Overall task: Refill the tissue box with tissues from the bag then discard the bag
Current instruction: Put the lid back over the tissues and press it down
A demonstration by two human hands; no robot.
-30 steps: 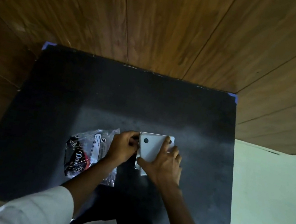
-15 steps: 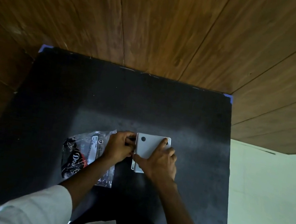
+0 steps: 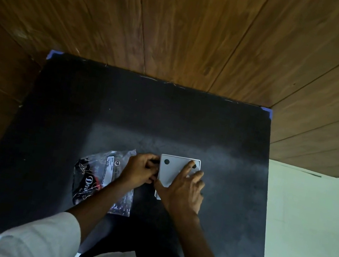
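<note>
White sleeve (image 3: 40, 239) nearest. Right hand (image 3: 183, 188) flat on white tissue box (image 3: 171, 171), fingers spread, not clamped. Left hand (image 3: 139, 171) at box's left edge, fingers curled; grip on it unclear. Tissue bag (image 3: 99, 175) just left, under left forearm. All mid black bench (image 3: 122, 109).
</note>
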